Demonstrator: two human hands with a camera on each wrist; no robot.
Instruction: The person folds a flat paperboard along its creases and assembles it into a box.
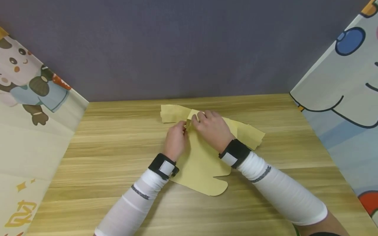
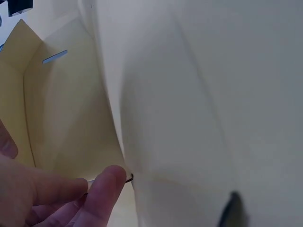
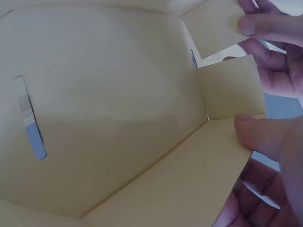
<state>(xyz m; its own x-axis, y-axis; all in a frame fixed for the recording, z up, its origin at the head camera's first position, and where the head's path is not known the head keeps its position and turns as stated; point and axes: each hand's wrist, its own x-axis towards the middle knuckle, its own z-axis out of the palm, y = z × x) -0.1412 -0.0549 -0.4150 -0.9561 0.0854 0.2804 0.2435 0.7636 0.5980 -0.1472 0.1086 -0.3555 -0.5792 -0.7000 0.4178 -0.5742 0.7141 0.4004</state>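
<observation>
A pale yellow die-cut cardboard sheet [image 1: 203, 167], partly folded, lies on the wooden table beneath both hands. My left hand [image 1: 176, 139] pinches a small flap [image 3: 213, 28] at the sheet's far edge between thumb and fingers. Beside it, my right hand [image 1: 214, 129] grips a folded-up side panel [image 3: 175, 175], its thumb on the inner face close to a second small flap [image 3: 232, 87]. The right wrist view shows a long slot [image 3: 31, 118] cut in the sheet. Another slot [image 2: 54, 56] appears in the left wrist view. Palms cover part of the folded edge.
Side flaps of the sheet spread out left [image 1: 174, 114] and right [image 1: 249, 136]. A rounded tab [image 1: 218, 188] points toward the near side. Behind the wooden table [image 1: 112, 147] rises a dark grey wall [image 1: 189, 49]; cartoon-printed panels flank both sides.
</observation>
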